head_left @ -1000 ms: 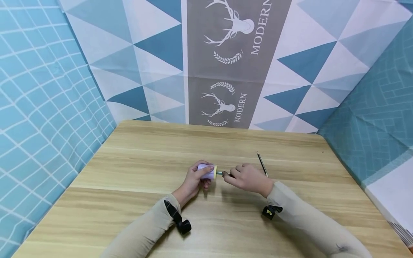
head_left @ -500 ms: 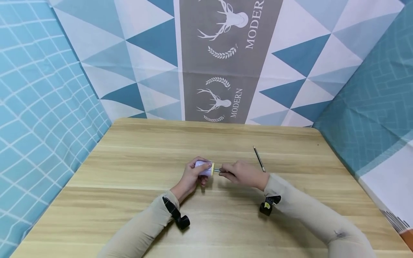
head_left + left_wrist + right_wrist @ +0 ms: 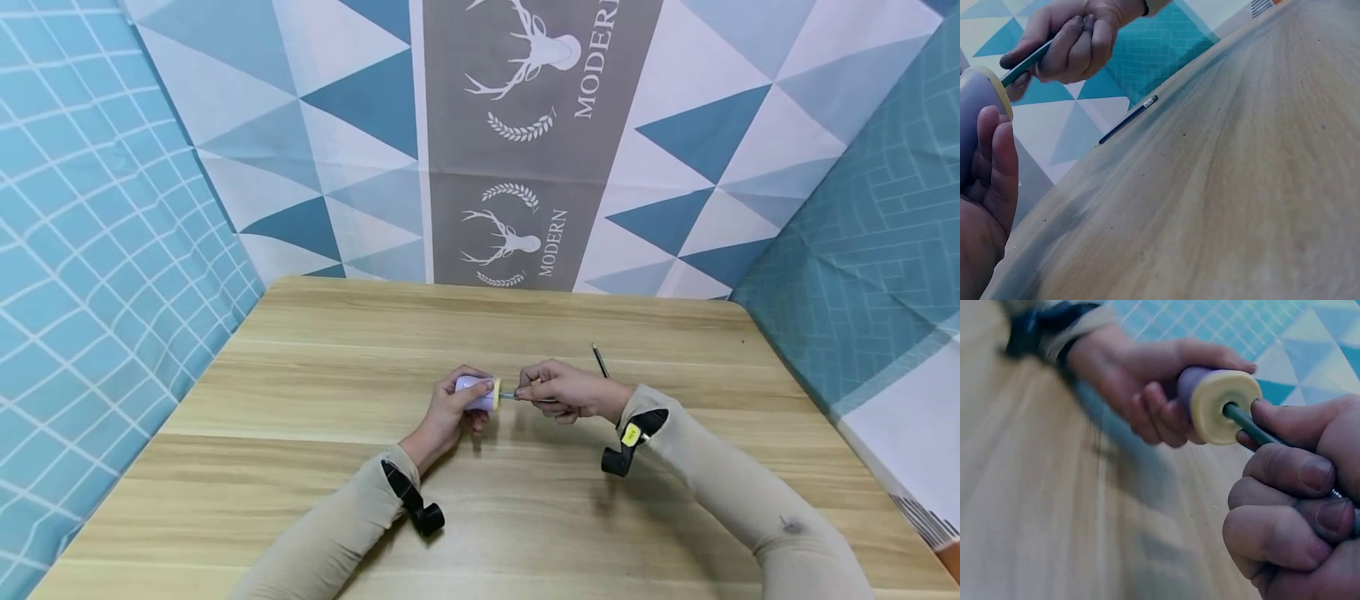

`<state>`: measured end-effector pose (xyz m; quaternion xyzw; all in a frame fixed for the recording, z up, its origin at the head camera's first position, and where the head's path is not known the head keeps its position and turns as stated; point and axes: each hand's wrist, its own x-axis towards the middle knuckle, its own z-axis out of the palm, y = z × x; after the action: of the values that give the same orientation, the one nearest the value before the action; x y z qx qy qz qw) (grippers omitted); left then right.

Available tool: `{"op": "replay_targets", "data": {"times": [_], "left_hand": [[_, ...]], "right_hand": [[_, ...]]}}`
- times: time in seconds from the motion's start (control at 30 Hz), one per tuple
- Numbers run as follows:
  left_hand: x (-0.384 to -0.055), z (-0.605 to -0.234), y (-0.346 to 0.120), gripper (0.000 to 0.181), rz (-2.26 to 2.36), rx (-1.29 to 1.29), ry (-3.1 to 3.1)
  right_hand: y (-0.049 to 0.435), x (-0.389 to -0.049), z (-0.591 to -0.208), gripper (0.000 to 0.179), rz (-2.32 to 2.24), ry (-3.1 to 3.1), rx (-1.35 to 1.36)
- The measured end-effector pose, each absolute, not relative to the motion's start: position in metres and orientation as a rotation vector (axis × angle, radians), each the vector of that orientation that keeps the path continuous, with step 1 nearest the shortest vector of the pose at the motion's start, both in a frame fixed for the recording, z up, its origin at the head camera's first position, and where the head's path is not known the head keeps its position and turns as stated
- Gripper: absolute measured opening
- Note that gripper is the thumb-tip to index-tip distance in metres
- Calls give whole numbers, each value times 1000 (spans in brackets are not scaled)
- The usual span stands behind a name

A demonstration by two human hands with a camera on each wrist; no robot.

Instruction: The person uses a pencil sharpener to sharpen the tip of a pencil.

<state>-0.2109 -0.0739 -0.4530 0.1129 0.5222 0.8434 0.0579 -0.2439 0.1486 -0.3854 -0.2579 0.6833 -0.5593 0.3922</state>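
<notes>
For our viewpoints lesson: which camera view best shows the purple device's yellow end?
The right wrist view: the yellow end faces the camera, showing where the green pencil enters. The head view shows only a small, narrow band; the left wrist view, mainly its edge.

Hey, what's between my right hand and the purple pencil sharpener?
The green pencil: it runs from the right hand into the yellow end of the purple pencil sharpener, as the right wrist view shows.
</notes>
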Motion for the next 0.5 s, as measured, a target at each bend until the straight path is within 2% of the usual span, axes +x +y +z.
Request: {"op": "replay_targets", "data": {"times": [0.17, 0.27, 0.4, 0.5], "left_hand": [[-211, -453, -74, 22, 2538, 378, 1633], [-210, -454, -74, 23, 2539, 374, 1634], [-211, -453, -74, 22, 2539, 361, 1620], [-211, -453, -74, 21, 2537, 353, 1616]], "right_hand": [[152, -247, -390, 19, -1478, 1447, -476], [152, -247, -389, 19, -1440, 1451, -479], [149, -243, -379, 25, -1266, 1839, -698], [147, -234, -370, 25, -1015, 2281, -994]]}}
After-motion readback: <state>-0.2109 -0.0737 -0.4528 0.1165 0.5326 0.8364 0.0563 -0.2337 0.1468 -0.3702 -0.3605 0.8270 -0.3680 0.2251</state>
